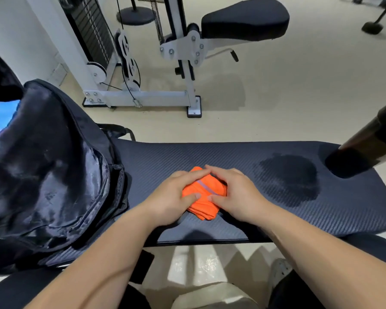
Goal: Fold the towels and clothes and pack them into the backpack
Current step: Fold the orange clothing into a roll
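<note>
Black backpack (53, 163) lies unzipped on left end of bench (276, 219), with blue item (2, 117) at its far-left edge. Left hand (176, 192) presses folded orange cloth (204, 197) mid-bench, fingers nearly straight, thumb on top. Right hand (236, 192) does likewise, fingertips meeting left's. Dark patch (288, 179) on pad to right.

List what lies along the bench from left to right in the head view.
Black backpack → left hand → folded orange cloth → right hand → dark patch → dark cylinder at the right edge.
</note>
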The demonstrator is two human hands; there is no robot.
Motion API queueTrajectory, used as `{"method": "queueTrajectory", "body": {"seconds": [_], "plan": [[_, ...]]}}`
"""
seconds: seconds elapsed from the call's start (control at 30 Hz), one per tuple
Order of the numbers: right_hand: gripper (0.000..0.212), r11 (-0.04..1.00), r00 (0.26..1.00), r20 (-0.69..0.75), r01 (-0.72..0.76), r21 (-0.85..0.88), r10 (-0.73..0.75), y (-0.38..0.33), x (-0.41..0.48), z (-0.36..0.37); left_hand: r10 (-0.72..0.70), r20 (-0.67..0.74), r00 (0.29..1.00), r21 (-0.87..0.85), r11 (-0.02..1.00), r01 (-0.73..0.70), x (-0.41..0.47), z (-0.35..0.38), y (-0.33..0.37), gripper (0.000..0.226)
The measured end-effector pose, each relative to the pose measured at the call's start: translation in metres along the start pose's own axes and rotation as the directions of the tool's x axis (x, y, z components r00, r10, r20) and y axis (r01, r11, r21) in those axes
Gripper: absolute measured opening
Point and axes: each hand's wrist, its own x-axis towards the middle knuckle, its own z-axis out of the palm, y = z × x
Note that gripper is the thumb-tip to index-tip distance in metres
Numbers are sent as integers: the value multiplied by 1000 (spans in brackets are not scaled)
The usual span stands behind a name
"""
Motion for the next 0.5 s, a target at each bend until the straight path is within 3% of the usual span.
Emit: {"method": "queueTrajectory", "body": {"seconds": [0.1, 0.17, 0.27, 0.37, 0.5], "plan": [[72, 951, 1000, 0, -11, 310, 11, 1, -4, -7, 0, 39, 999, -220, 976, 8, -3, -7, -1, 62], [68, 858, 997, -2, -65, 510, 77, -5, -2, -16, -27, 37, 999, -470, 882, 41, -5, -10, 2, 61], [57, 686, 991, 6, -95, 722, 131, -25, 3, -29, -55, -11, 998, -658, 753, 34, -7, -15, 11, 59], [47, 565, 990, -28, -57, 823, 140, -49, 10, -39, -75, -128, 989, -690, 723, -35, -12, -32, 26, 56], [38, 505, 1000, -12, 1, 863, 19, -80, 21, -48, -48, -261, 964, -564, 818, -112, -37, -66, 51, 44]]}}
